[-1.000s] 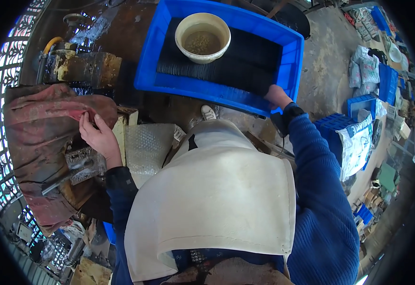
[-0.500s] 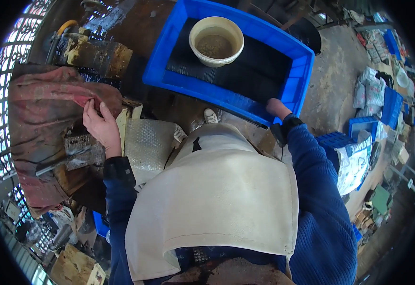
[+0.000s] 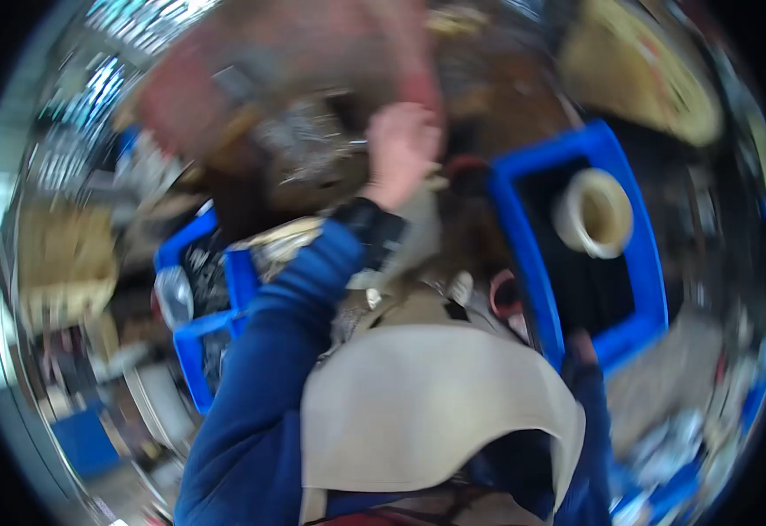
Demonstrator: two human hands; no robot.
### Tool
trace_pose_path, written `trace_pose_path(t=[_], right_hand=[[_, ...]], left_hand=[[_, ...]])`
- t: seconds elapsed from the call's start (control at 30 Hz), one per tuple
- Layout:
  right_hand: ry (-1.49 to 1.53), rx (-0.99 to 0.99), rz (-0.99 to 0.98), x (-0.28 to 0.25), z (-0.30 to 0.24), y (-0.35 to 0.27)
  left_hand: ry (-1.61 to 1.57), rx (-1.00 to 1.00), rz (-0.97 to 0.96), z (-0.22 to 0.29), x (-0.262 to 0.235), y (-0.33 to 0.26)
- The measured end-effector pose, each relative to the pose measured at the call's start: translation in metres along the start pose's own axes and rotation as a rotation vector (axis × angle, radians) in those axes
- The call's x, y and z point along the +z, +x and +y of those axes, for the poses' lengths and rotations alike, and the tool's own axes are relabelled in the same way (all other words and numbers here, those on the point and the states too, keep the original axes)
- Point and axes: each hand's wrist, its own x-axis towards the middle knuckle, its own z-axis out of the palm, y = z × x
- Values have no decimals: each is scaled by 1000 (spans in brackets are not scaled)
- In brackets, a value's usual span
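The whole view is smeared by motion. My left hand (image 3: 403, 149) reaches forward to the lower edge of a dirty red cloth (image 3: 287, 44). It touches or nearly touches the cloth, and its blurred fingers do not show whether they grip. To the right, my right hand (image 3: 583, 349) is at the near wall of a blue plastic bin (image 3: 648, 263), mostly hidden, with its fingers out of sight. Dark material (image 3: 589, 298) lines the bin. On it rests a cream bucket (image 3: 598, 215) with murky brownish contents.
Smaller blue bins (image 3: 192, 329) stand at the left, beside my left arm. A tan box-like block (image 3: 67, 254) lies farther left. A large yellowish rounded object (image 3: 641, 74) is at the back right. A pale apron (image 3: 436, 403) covers my lap.
The view has swung left, so the cloth and the blue bin sit farther right in it. My left hand stays by the cloth, and my right hand stays at the bin's near side.
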Motion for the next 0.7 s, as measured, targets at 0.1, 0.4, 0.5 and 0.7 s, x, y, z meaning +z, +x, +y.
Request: trace_pose_path(t=[0.1, 0.4, 0.5, 0.7], right_hand=[[55, -46, 39, -42, -15, 143], [957, 37, 154, -388, -324, 327], [878, -190, 352, -435, -448, 387], [745, -437, 415, -466, -626, 494]], left_hand=[[-171, 20, 11, 31, -38, 2], [-43, -271, 63, -61, -268, -121], [66, -413, 74, -84, -320, -163], [264, -626, 133, -103, -413, -246]])
